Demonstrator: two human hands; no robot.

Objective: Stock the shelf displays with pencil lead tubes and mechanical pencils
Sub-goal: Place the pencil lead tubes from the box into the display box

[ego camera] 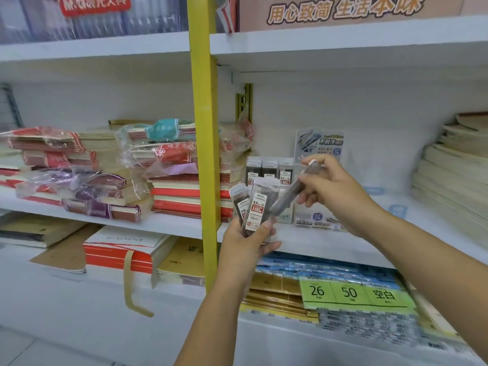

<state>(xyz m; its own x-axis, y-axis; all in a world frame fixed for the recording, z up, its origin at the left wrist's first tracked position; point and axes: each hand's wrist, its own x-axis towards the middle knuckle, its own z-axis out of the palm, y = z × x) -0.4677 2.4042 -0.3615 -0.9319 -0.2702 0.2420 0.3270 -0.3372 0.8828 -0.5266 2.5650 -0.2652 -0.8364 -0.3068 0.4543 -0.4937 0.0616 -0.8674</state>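
Pencil lead tubes (254, 207) fan out of my left grip (247, 239), which is curled round their lower ends so the labels face me and the tops stand free for picking. My right grip (330, 186) pinches a single tube (287, 196) near its top, slanted with its lower end towards the fan. I judge this one is next for the display box (314, 217) just behind both hands, where a row of tubes (269, 170) stands upright at the back left. Holding the stock close in front of the box keeps each transfer short. The box sits on the white shelf (330, 247), right of the yellow upright (204, 154). Wrapped notebooks (174, 180) are stacked beyond that, and paper stacks (454, 180) lie far right.
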